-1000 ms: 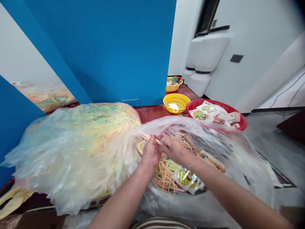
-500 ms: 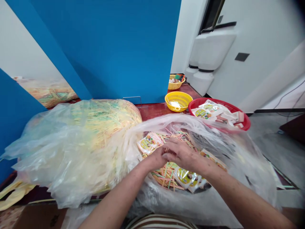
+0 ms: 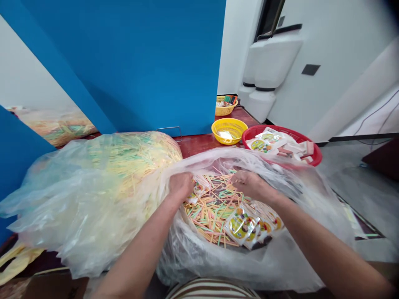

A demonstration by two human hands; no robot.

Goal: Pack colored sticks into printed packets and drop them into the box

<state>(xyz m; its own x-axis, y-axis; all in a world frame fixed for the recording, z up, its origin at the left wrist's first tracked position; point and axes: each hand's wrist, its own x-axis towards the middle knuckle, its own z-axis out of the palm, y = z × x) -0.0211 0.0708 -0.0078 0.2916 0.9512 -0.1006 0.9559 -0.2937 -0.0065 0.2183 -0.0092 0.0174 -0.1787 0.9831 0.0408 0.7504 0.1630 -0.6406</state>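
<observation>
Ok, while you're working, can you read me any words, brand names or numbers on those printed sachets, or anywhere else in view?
No text is readable.
The printed sachets in the clear plastic bag: colourful labels, lettering too small or blurred to read.
The packets in the red plastic basket: also too small or blurred to read.

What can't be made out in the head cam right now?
Head view:
- left hand: its back hides what it grips on the clear plastic bag
- right hand: its back hides its fingertips among the thin pastel sticks
- printed yellow sachets: lettering too small
</observation>
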